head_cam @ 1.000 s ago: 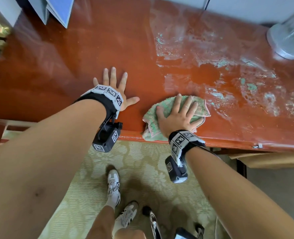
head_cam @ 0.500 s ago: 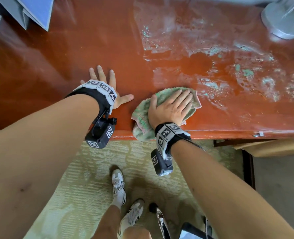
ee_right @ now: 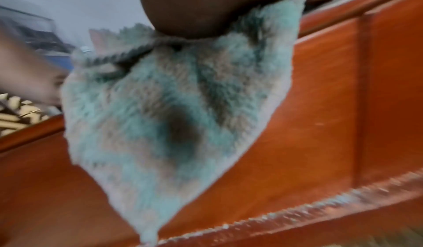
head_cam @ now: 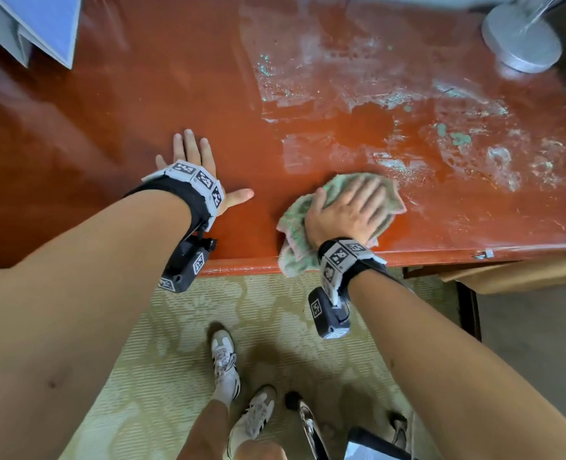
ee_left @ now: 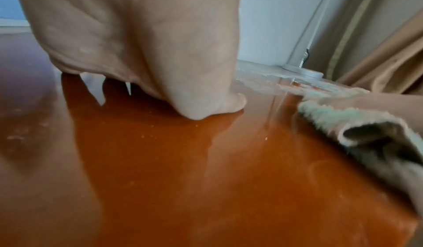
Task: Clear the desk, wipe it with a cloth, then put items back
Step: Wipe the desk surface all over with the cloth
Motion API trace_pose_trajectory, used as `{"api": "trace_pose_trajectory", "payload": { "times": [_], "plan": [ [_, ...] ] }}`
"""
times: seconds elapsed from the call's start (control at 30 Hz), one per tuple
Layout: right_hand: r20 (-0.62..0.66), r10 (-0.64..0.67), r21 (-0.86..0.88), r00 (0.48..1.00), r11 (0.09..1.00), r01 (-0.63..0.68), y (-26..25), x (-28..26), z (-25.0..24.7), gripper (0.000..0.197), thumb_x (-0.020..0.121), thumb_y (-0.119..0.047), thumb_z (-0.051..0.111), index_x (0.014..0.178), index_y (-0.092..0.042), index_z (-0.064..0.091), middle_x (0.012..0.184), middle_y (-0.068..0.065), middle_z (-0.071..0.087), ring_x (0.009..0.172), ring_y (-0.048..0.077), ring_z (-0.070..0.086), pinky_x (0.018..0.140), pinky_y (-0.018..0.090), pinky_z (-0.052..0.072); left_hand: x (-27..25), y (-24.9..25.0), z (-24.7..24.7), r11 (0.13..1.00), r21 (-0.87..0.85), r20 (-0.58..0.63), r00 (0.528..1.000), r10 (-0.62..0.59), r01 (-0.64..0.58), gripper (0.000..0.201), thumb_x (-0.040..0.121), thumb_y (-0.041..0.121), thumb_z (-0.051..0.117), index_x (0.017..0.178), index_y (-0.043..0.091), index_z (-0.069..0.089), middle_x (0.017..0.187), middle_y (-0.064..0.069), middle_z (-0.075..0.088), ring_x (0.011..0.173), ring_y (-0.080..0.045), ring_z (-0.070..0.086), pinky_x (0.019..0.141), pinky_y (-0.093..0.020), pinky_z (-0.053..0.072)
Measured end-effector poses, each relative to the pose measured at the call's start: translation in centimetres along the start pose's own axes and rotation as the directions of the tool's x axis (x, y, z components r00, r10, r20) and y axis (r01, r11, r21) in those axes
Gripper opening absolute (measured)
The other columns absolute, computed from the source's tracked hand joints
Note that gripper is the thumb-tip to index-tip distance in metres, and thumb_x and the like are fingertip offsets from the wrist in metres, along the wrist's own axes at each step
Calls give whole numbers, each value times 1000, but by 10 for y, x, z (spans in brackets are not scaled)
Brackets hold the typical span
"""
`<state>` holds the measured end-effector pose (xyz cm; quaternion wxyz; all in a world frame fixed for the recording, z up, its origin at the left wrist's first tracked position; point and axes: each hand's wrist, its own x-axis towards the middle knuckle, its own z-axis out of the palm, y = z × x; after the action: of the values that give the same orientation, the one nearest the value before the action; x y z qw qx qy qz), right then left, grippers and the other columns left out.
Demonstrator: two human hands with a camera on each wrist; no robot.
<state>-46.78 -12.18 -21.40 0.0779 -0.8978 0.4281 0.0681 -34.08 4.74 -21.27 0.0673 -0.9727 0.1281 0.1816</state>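
Note:
My right hand lies flat on a green and pink fluffy cloth near the front edge of the red-brown desk, fingers straight, pressing it down. A corner of the cloth hangs over the desk's front edge. My left hand rests palm down on the desk to the left of the cloth, fingers spread, thumb pointing toward the cloth. White and green smears cover the desk's right half.
A grey round lamp base stands at the desk's far right corner. Blue and grey folders lean at the far left corner. A tan curtain hangs at the right. My feet stand on a pale patterned rug.
My right hand has slid the cloth a little rightward and forward along the front edge. The left hand stays planted in place.

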Motion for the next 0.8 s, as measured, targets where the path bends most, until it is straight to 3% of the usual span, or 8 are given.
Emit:
{"api": "trace_pose_trajectory", "payload": {
  "times": [0.1, 0.2, 0.3, 0.43, 0.57, 0.63, 0.7, 0.8],
  "plan": [
    [115, -331, -24, 937, 942, 336, -34, -6, 1, 72, 98, -54, 7, 152, -13, -16, 159, 8, -21, 147, 27, -18, 119, 47, -9, -2, 5, -7, 999, -38, 49, 998, -35, 36, 128, 63, 94, 26, 150, 10, -15, 157, -14, -21, 145, -32, -16, 113, -59, 7],
    [183, -502, -6, 845, 859, 511, -44, -4, 0, 71, 98, -56, 10, 154, -18, -14, 160, 1, -22, 147, 20, -21, 120, 45, -10, -3, 9, -15, 997, -64, 105, 994, -39, 46, 129, 64, 92, 33, 149, 11, -20, 155, -14, -27, 144, -33, -22, 113, -59, 2],
    [222, -460, -38, 860, 877, 479, -28, 11, -6, 75, 95, -62, 8, 153, -21, -16, 159, 0, -25, 146, 19, -24, 120, 44, -11, -1, 7, -23, 995, -81, 186, 981, -48, 64, 135, 60, 94, 37, 147, 13, -27, 151, -14, -35, 141, -35, -27, 112, -61, 0],
    [263, -183, -64, 947, 976, 207, -1, 43, -25, 84, 91, -70, 8, 151, -20, -21, 157, 3, -29, 146, 22, -24, 120, 45, -10, 5, 6, -33, 995, -91, 237, 971, -26, 49, 144, 51, 96, 41, 145, 14, -30, 149, -17, -37, 140, -41, -26, 109, -66, 4],
    [314, -42, -82, 949, 994, 72, -20, 53, -36, 86, 92, -69, 13, 151, -16, -22, 156, 6, -32, 145, 27, -26, 118, 49, -12, 10, 6, -40, 992, -110, 257, 966, -24, 54, 151, 44, 96, 47, 144, 15, -32, 147, -22, -38, 138, -47, -26, 106, -70, 6],
    [369, -110, -92, 923, 984, 154, -48, 49, -35, 87, 91, -71, 11, 148, -18, -28, 153, 6, -38, 143, 29, -31, 116, 51, -17, 14, 8, -41, 993, -101, 257, 966, -30, 58, 155, 41, 96, 51, 143, 15, -33, 146, -24, -38, 137, -49, -25, 104, -72, 6],
    [412, -273, -71, 869, 942, 329, -77, 42, -31, 86, 90, -72, 10, 146, -20, -31, 151, 3, -41, 140, 27, -35, 115, 51, -19, 17, 10, -44, 993, -89, 258, 965, -47, 73, 156, 40, 94, 55, 144, 16, -32, 146, -26, -37, 136, -52, -24, 103, -73, 7],
    [428, -410, -7, 805, 889, 457, -97, 39, -25, 85, 92, -69, 18, 150, -23, -24, 155, -4, -34, 142, 19, -32, 117, 45, -18, 18, 11, -46, 994, -82, 252, 967, -46, 69, 152, 47, 88, 59, 145, 14, -31, 146, -29, -35, 136, -54, -22, 104, -73, 8]
  ]
}}
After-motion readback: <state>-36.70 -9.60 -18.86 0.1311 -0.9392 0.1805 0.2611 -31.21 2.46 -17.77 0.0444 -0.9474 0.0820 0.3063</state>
